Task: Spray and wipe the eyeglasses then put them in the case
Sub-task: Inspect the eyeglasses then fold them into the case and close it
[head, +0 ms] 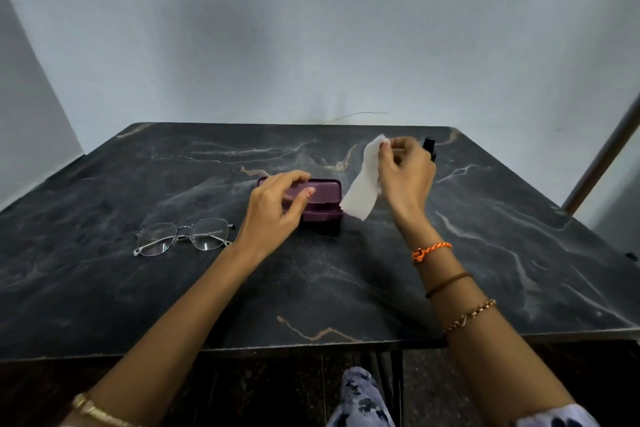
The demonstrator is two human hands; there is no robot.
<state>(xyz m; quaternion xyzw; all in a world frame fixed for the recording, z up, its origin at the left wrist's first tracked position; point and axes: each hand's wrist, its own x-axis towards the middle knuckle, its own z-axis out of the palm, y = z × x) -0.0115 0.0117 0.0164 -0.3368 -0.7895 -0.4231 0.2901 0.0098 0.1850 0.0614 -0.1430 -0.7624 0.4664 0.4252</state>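
Silver wire-framed eyeglasses (pixel 183 236) lie unfolded on the dark marble table (pixel 311 288), left of centre. A closed maroon case (pixel 323 201) sits in the middle. My left hand (pixel 277 204) hovers over the case's left end, fingers curled and apart, holding nothing. My right hand (pixel 405 173) is raised to the right of the case and pinches a white tissue (pixel 363 184) that hangs down from its fingers. Behind this hand, a black spray bottle (pixel 429 147) stands on the table, mostly hidden.
A pale wall rises just past the table's far edge. A metal pole (pixel 602 156) leans at the right. My patterned-cloth knee (pixel 360 399) shows below the table's near edge.
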